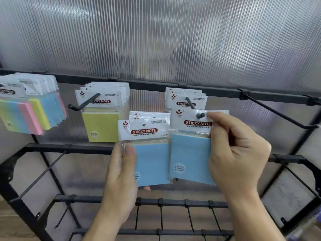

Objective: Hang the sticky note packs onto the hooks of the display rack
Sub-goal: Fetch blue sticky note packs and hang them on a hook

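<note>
Many packs (101,126) are hung already. One blue pack (189,153) is pinched in the right grip (238,150), on a hook tip (200,115). More blue packs (152,162) are held in the left grip (121,171), unhung

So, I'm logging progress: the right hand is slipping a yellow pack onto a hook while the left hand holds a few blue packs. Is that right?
Not quite. In the head view the pack in the right hand is blue, not yellow; its hole is at the hook tip. The left hand does hold a few blue packs.
</note>
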`<state>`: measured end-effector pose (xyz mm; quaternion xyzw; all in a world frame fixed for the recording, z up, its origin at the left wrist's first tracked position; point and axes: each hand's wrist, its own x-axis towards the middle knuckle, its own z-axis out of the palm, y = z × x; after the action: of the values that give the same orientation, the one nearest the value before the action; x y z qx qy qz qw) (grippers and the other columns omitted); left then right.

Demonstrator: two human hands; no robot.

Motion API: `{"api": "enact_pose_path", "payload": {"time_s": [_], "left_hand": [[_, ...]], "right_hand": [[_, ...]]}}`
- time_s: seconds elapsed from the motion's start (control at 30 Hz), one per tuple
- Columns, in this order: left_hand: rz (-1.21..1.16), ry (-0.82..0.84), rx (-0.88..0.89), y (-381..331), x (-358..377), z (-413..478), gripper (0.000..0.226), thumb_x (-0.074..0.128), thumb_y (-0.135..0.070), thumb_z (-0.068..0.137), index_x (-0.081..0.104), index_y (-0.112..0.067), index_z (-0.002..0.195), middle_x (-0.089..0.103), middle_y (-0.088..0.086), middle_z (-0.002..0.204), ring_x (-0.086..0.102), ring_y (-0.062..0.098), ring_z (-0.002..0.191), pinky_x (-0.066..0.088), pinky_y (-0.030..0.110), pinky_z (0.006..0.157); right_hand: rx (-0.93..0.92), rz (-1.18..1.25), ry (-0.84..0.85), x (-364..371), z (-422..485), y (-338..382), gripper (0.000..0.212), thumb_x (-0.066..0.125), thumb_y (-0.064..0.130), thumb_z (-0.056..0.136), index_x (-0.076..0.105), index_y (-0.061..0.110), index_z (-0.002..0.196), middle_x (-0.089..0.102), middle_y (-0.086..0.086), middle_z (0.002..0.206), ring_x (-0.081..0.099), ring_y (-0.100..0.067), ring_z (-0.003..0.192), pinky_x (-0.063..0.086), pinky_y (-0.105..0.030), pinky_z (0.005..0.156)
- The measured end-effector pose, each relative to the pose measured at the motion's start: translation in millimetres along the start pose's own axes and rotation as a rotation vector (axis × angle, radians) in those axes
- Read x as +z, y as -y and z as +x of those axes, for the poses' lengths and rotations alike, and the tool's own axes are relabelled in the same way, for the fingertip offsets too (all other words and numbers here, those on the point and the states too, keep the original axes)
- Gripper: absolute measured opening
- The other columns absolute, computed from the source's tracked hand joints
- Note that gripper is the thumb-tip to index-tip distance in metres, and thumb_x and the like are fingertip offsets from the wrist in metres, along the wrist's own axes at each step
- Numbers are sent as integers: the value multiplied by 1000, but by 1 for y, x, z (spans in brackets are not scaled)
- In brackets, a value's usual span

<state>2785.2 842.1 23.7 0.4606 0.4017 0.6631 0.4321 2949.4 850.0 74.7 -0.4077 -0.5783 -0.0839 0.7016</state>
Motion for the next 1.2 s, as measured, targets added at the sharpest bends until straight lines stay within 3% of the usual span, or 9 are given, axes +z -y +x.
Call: {"api": "enact_pose_path", "payload": {"time_s": [0.13, 0.3, 0.4, 0.6, 0.7, 0.9, 1.0, 1.1, 1.2], "left_hand": [[23, -22, 8, -1, -2, 1, 31, 38, -52, 89, 56, -35, 108, 72, -16, 84, 67, 5, 63, 48, 26, 38], [53, -35, 7, 2, -10, 5, 22, 38, -57, 90, 59, -52, 92, 71, -16, 88, 67, 6, 67, 48, 26, 40], [44, -32, -1, 1, -13, 4, 22, 39, -60, 90, 59, -51, 95, 71, -16, 89, 68, 6, 68, 48, 27, 41], [28, -8, 27, 1, -17, 5, 32, 36, -54, 86, 57, -42, 107, 72, -13, 91, 68, 9, 68, 48, 28, 40], [33, 8, 30, 2, -17, 5, 30, 35, -54, 86, 58, -47, 105, 72, -13, 93, 69, 9, 71, 48, 28, 41], [41, 35, 27, 3, -15, 7, 38, 36, -57, 86, 56, -40, 113, 71, -11, 95, 69, 13, 73, 48, 28, 41], [45, 44, 30, 3, -14, 7, 36, 36, -57, 86, 57, -42, 111, 71, -11, 97, 70, 13, 74, 48, 30, 42], [45, 52, 23, 3, -14, 6, 35, 36, -56, 85, 57, -43, 110, 71, -13, 97, 70, 13, 75, 48, 31, 42], [51, 56, 26, 2, -14, 5, 31, 36, -57, 85, 58, -50, 106, 71, -14, 97, 70, 12, 76, 49, 30, 43]], "right_hand": [[-3, -45, 11, 10, 2, -12, 25, 49, 5, 89, 73, 5, 95, 65, 15, 85, 59, 10, 79, 41, -5, 72], [-93, -144, 61, 27, 9, -34, 31, 44, 1, 87, 72, 0, 101, 67, -7, 76, 56, -12, 72, 42, -15, 65], [-106, -186, 90, 38, 11, -47, 34, 42, 3, 88, 70, -1, 106, 64, -11, 74, 51, -12, 69, 41, -21, 61], [-85, -267, 116, 51, 12, -59, 34, 45, -4, 88, 67, -1, 115, 60, -12, 80, 48, -12, 75, 30, -13, 64], [-61, -281, 153, 51, 13, -60, 40, 43, -3, 88, 64, 2, 121, 58, -11, 84, 49, -13, 74, 31, -15, 64], [-12, -300, 248, 50, 17, -59, 42, 43, -2, 90, 60, 7, 128, 56, -13, 89, 55, -29, 78, 51, -42, 65], [52, -302, 308, 52, 22, -58, 45, 44, -6, 91, 57, 10, 131, 55, -16, 95, 55, -35, 85, 50, -52, 71], [130, -296, 341, 50, 25, -56, 35, 45, -2, 94, 58, 5, 126, 54, -16, 99, 54, -36, 89, 49, -51, 73], [120, -354, 323, 42, 19, -54, 32, 47, 5, 95, 60, 5, 124, 50, -7, 98, 53, -26, 86, 41, -31, 70]]}}
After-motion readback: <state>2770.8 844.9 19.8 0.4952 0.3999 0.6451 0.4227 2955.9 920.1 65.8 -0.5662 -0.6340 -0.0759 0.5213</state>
